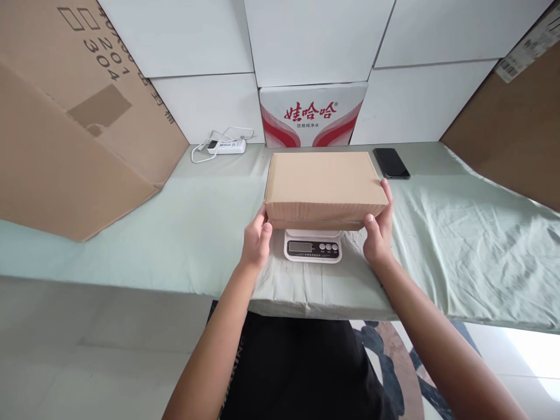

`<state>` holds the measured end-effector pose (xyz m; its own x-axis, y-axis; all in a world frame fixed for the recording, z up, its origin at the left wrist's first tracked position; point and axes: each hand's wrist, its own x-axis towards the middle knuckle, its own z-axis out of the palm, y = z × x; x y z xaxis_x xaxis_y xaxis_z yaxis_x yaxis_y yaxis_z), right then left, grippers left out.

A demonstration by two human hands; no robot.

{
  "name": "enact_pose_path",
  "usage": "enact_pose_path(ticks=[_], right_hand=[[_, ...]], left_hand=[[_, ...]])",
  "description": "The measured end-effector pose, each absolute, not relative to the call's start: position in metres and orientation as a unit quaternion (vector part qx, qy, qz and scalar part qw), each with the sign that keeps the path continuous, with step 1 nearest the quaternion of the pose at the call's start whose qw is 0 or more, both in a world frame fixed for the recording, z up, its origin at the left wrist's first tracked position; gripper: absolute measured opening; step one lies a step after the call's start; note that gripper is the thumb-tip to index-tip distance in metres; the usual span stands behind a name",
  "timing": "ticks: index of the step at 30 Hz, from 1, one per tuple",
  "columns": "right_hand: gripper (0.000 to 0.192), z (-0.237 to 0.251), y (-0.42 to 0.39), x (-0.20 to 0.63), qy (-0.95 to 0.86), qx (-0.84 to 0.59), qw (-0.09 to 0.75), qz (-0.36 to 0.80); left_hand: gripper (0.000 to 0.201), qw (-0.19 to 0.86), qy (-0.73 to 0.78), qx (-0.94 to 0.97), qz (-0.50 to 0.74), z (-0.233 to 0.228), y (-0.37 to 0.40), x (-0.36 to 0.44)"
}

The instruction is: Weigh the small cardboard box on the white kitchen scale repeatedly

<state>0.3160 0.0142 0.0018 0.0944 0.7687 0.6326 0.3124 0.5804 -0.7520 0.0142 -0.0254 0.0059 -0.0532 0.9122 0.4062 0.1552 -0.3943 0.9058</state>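
**Both hands on the box, box on the scale**

The left hand (257, 240) clasps the near left corner of the cardboard box (322, 185), thumb up against the front face, fingers curled round the side. The right hand (378, 230) does the same at the near right corner, thumb on the front, fingers stretched along the right side. So both hands are gripping the box, one at each end.

The box is plain brown cardboard, flat and oblong, closed, with no print or tape showing on its top. Its front face is low and shaded. It sits over the white scale (312, 245), covering the platform; whether it rests fully on it cannot be told. Only the scale's front panel shows, with a grey display and three round buttons.

The scale stands near the front edge of the bench (459, 245), about the middle, on a pale green cloth that is creased toward the right. Behind the box, at the back edge, stands a white carton (312, 114) with red lettering. Just right of the box lies a black phone (391, 163), face up. Toward the back left lies a white power strip (226, 146) with its cable. A large brown cardboard sheet (74, 111) leans over the bench's left end.
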Motion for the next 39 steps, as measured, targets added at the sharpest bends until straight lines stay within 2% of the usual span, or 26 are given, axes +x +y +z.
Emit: enact_pose_path(ticks=[5,12,21,28,39], right_hand=[[0.092,-0.0016,0.0133,0.3131,-0.638,-0.415,0.608,0.228],[0.077,-0.0073,0.0156,0.3106,-0.628,-0.421,0.619,0.212],[0.078,-0.0073,0.0154,0.3088,-0.621,-0.427,0.62,0.22],[0.068,-0.0038,0.0117,0.3068,-0.616,-0.425,0.621,0.234],[0.078,-0.007,0.0123,0.3093,-0.62,-0.412,0.633,0.212]], left_hand=[[0.08,0.329,0.443,0.604,0.575,0.0053,-0.0237,0.0145],[0.079,0.319,0.45,0.606,0.573,0.0064,-0.0246,0.0152],[0.078,0.333,0.452,0.606,0.563,0.0014,-0.0216,0.0151],[0.083,0.345,0.467,0.6,0.55,0.0028,-0.0239,0.0154],[0.08,0.346,0.466,0.598,0.553,0.0031,-0.0234,0.0159]])
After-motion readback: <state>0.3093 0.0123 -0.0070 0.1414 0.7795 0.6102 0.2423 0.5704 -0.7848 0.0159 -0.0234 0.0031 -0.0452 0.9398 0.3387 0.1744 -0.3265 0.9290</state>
